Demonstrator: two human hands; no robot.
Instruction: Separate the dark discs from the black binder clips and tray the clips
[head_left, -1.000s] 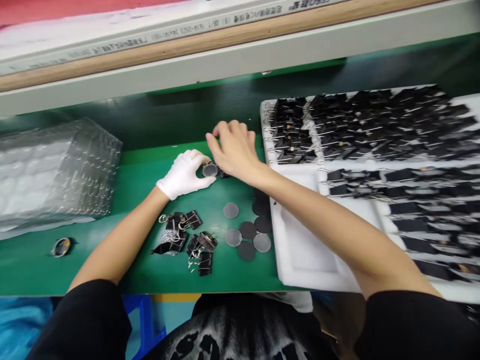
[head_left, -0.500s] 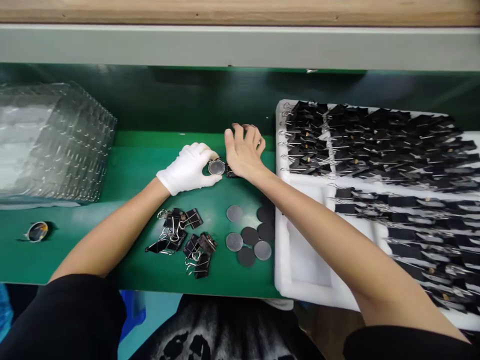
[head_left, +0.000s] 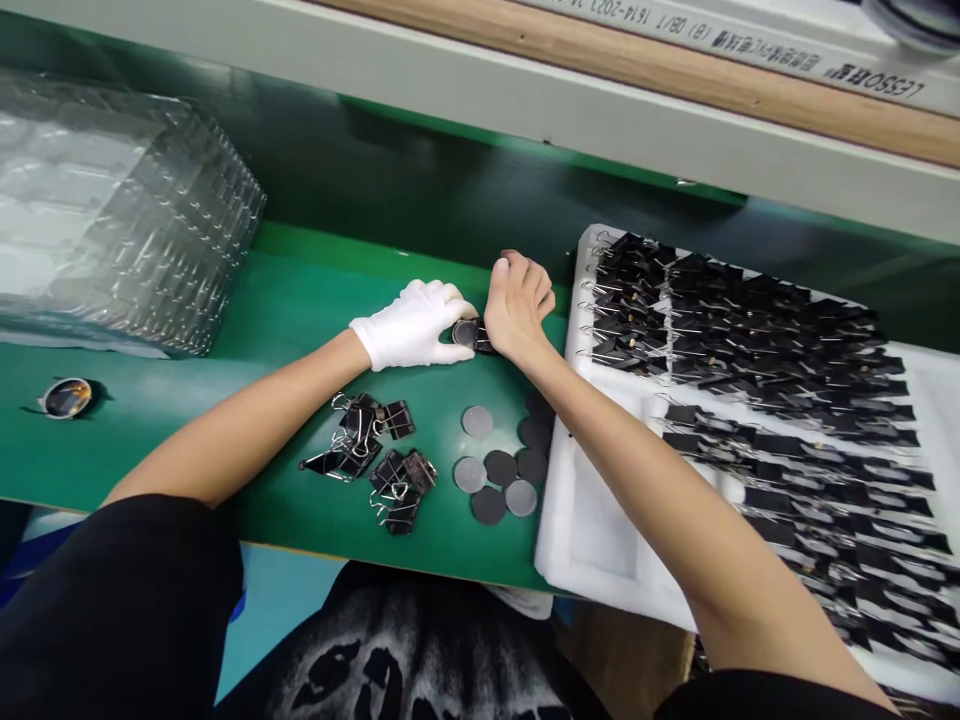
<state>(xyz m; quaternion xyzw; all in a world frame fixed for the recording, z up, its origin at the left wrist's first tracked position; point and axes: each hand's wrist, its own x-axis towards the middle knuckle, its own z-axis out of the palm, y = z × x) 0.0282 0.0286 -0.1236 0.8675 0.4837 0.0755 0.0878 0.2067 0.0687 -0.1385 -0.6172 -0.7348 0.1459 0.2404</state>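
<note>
— Pinching is what your white-gloved left hand (head_left: 411, 326) does: thumb and fingertips are closed on the small round grey metal disc (head_left: 464, 333), right against your bare right hand (head_left: 517, 308).

— And your right fingers?

— Curled together over a black binder clip (head_left: 484, 345) beside the disc; I cannot tell how firmly. Seven loose round discs (head_left: 501, 467) lie near you on the green bench (head_left: 285, 330), next to a pile of black clips (head_left: 373, 456), too tangled to count.
</note>
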